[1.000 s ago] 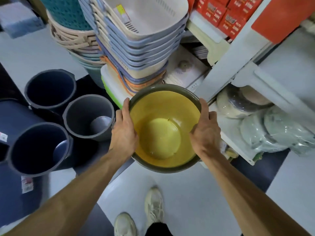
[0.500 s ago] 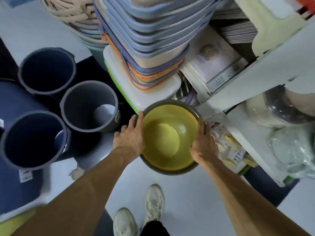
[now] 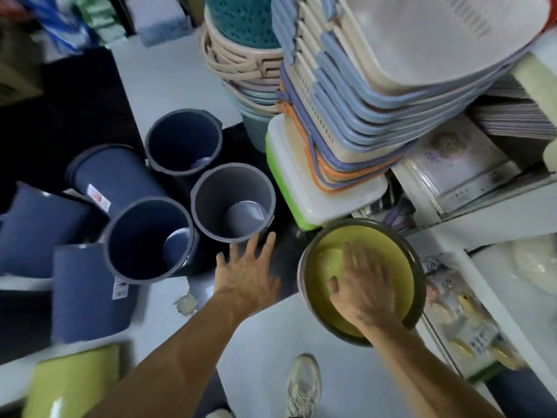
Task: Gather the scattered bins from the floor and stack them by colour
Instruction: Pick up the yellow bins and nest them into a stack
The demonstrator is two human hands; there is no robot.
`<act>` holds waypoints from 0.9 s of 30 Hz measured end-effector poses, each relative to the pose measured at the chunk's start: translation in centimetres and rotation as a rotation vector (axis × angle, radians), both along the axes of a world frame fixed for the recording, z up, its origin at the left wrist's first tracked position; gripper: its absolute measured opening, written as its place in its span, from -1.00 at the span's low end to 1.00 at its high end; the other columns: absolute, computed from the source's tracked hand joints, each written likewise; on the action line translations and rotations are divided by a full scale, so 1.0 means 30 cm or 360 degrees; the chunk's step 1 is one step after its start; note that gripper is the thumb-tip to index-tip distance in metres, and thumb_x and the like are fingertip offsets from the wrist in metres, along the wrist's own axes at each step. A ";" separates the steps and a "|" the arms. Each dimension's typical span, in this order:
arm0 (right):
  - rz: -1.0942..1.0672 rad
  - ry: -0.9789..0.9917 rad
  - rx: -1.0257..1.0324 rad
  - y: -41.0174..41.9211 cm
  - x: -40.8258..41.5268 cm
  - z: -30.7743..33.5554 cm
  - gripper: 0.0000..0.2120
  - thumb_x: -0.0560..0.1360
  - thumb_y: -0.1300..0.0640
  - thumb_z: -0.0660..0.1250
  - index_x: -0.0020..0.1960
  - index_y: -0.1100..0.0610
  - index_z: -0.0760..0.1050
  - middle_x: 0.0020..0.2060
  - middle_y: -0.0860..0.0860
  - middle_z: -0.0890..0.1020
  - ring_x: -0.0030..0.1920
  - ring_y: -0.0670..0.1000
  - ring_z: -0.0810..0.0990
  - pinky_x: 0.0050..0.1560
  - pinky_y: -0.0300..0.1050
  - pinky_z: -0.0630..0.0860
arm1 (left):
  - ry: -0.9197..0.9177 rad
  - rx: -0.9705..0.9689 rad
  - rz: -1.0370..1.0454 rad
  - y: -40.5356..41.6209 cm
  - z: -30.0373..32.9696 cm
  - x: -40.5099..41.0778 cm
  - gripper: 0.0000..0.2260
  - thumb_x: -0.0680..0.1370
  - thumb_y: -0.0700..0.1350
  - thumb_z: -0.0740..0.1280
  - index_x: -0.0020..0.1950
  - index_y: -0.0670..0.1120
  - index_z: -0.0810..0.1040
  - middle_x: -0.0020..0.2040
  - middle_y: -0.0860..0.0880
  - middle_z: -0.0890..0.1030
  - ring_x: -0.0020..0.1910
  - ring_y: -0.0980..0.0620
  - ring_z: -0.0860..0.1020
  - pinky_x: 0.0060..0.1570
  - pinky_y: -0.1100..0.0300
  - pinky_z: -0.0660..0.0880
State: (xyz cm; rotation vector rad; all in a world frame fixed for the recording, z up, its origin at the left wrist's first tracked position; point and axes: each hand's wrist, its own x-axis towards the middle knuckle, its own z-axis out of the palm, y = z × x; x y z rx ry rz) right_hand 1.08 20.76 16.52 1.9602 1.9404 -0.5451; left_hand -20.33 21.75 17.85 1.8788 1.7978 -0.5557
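Both hands spread flat: right hand inside yellow bin, left hand beside grey bin.

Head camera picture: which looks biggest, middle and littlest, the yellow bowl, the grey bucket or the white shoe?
1. yellow bowl, widest across its rim.
2. grey bucket, a bit narrower; its rim stands nearer the camera, so this is close.
3. white shoe, clearly smallest, though partly cut off.

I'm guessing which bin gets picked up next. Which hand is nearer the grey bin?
Left. The left hand is spread open just below the grey bin, fingertips almost at its rim. The right hand is off to the right, palm down inside the yellow bowl.
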 end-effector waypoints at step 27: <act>0.0780 0.0340 -0.0107 -0.927 -1.409 -0.291 -0.23 0.53 -0.12 0.16 0.59 0.10 -0.11 0.57 0.11 0.04 0.53 0.23 0.08 0.46 0.11 0.20 | 0.0171 -0.0079 0.0767 -1.338 -0.312 -1.393 -0.09 0.51 0.32 0.19 0.48 0.19 -0.50 0.61 0.01 -0.24 0.57 -0.24 0.00 0.48 -0.16 0.10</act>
